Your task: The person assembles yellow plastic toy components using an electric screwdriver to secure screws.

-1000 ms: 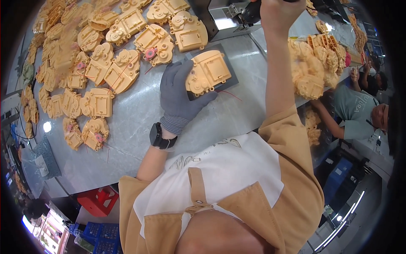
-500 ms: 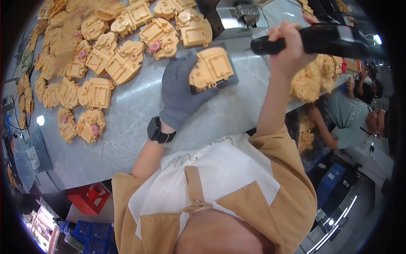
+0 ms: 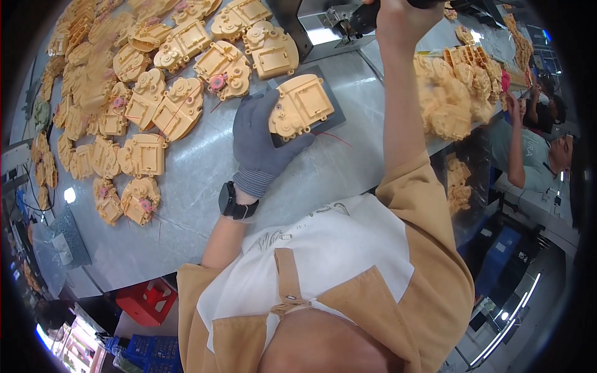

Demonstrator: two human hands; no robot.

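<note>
I am counting two grips: my left grip (image 3: 261, 133), wearing one grey glove (image 3: 250, 118), is steadying one yellow housing (image 3: 301, 105), which is sitting on one dark pad (image 3: 336, 107); my right grip (image 3: 405, 22) is clasping one black tool (image 3: 364, 20). One watch (image 3: 228, 199) is showing. More housings (image 3: 143, 155) are crowding the tabletop (image 3: 205, 168), overlapping too much for exact counting; at least three are bearing pink discs (image 3: 217, 83), one each. One red stool (image 3: 138, 304) is standing beyond the tabletop's near edge.
</note>
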